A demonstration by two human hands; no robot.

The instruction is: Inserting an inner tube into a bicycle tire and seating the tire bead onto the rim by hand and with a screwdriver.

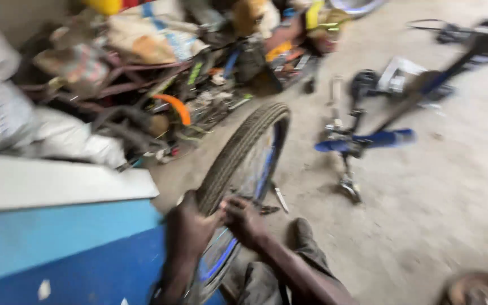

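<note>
- Grey concrete floor (425,192) fills the right half of the view; the whole picture is blurred by motion.
- At the far left, white sacks (7,113) lie above a blue box (57,243) with a pale top.
- Behind them, a heap of scrap (159,73) holds bike parts, bags and an orange mudguard (175,107).
- The left hand (190,226) is at the lower middle; its grip is closed around the tyre (238,152), the fingers wrapped over the tread.
- The tyre sits on a wheel with a blue rim (266,164); the wheel stands almost upright on the floor, between the blue box and the person's leg, and leans away toward the scrap.
- The right hand (244,217) is just beside the left one, touching the tyre at its side; the fingers look curled onto it, but because of the blur I cannot tell how firm this grip is.
- A dark shoe (303,234) rests on the floor below the hands.
- Further right, a blue bike frame (379,113) lies on the floor, well apart from the wheel.
- At the bottom right corner, part of a rusty wheel (478,288) shows.
</note>
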